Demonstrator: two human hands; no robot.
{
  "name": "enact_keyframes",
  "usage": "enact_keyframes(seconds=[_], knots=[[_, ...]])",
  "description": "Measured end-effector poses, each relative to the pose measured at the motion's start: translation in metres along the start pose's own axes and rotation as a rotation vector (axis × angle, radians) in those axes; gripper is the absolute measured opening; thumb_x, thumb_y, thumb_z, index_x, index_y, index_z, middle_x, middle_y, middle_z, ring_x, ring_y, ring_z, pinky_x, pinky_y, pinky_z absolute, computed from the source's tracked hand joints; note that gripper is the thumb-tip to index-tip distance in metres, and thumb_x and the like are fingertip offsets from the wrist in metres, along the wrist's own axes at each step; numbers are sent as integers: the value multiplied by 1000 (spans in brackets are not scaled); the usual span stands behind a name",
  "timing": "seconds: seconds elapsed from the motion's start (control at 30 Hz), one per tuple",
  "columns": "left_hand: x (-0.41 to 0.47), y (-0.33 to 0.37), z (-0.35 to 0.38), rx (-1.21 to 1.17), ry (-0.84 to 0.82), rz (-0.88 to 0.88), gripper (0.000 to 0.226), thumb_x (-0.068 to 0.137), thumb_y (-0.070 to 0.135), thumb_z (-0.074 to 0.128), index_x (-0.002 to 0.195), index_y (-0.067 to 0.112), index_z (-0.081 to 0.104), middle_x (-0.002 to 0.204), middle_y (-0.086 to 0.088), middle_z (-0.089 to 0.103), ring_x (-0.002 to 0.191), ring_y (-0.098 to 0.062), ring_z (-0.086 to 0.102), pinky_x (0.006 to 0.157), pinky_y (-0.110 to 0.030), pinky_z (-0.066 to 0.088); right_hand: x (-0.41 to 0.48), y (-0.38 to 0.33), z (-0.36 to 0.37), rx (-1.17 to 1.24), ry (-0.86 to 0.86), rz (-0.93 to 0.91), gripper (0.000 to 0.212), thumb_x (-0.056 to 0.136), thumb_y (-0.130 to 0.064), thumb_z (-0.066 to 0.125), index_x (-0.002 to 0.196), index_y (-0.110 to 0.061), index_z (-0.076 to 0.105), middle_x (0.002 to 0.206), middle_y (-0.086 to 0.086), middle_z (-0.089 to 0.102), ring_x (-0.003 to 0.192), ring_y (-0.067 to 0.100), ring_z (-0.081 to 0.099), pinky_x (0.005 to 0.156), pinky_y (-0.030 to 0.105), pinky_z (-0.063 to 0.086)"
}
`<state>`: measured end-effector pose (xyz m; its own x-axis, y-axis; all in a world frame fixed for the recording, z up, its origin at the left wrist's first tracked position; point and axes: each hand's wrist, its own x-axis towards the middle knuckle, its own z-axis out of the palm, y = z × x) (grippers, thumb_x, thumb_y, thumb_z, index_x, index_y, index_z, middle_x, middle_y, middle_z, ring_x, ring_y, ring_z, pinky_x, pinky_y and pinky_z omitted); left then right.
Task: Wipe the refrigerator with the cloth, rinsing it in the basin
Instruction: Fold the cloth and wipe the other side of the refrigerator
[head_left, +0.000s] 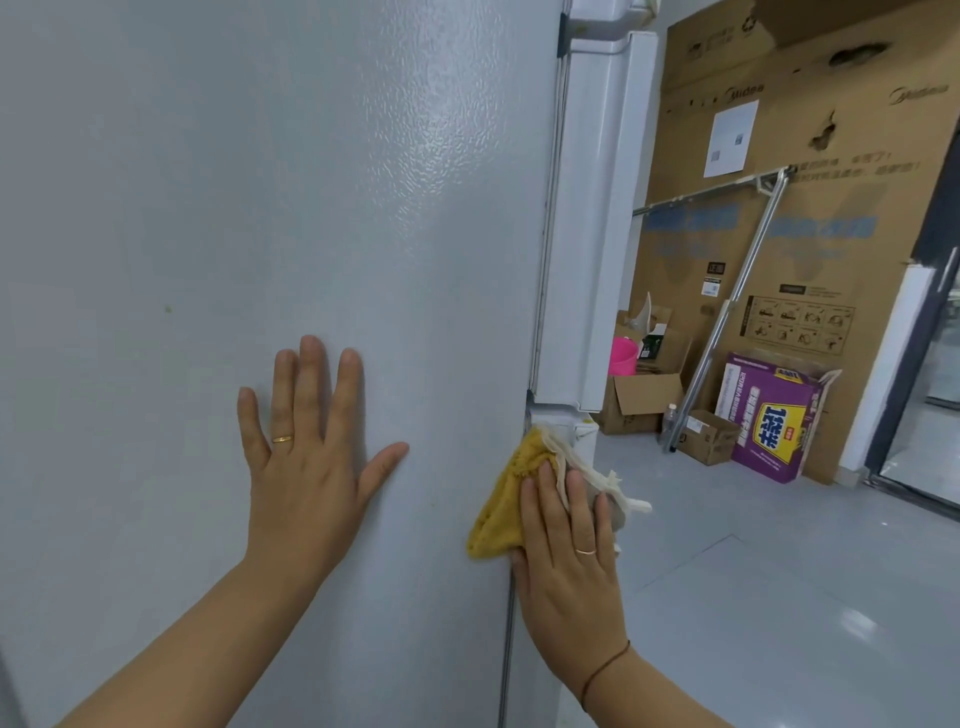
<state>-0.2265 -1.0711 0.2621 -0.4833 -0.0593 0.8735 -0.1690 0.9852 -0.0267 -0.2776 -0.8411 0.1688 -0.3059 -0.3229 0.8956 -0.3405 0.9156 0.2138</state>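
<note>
The refrigerator's pale textured side panel (260, 182) fills the left and middle of the head view, with its white door edge (592, 234) to the right. My left hand (311, 457) lies flat on the panel, fingers spread, holding nothing. My right hand (566, 566) presses a yellow and white cloth (504, 499) against the refrigerator's front corner, just below the gap between the upper and lower doors. A small green speck (168, 309) marks the panel up and left of my left hand. No basin is clearly visible.
A large cardboard box (810, 156) stands against the back wall, with a metal rack (737, 270) leaning on it. Smaller cartons (644, 400), a pink bucket (622, 356), a water bottle (670, 421) and a purple detergent box (774, 421) sit on the glossy grey floor (779, 597).
</note>
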Motion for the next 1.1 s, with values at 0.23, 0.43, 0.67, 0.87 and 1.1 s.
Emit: enact_keyframes(seconds=[0.23,0.43,0.67,0.87,1.1], knots=[[-60,-2,21,27,-50,21,81,93,67,18,155,17,7,161,-15,6,149,-33,7,118,-58,6,-82,-10,28,-99,-19,-73,51,90,-11,33,141,-9,39,151,8,32,146,28,14,115,49,19],[-113,-5,47,-7,-104,-56,82,91,70,17,154,18,11,161,-15,10,148,-33,12,116,-59,9,-139,-14,60,-215,19,-178,39,103,-16,23,133,-14,48,149,7,34,145,27,22,110,46,28],[-133,-12,60,24,-152,-69,81,93,67,17,154,14,11,160,-18,12,147,-36,15,114,-61,15,-107,-12,49,-70,18,-223,44,99,-14,22,139,-14,41,153,5,29,146,25,19,115,44,20],[-132,-11,60,23,-173,-78,81,92,65,24,154,15,12,161,-16,11,147,-34,14,114,-61,16,74,-25,-7,134,137,-146,63,89,-36,48,147,-16,33,156,5,25,144,31,20,117,52,10],[-131,-12,50,-11,-134,-91,83,90,63,30,155,18,5,161,-12,8,149,-30,10,117,-55,10,212,-49,-37,93,263,-105,64,97,-53,32,150,-18,28,156,9,25,144,36,19,115,59,12]])
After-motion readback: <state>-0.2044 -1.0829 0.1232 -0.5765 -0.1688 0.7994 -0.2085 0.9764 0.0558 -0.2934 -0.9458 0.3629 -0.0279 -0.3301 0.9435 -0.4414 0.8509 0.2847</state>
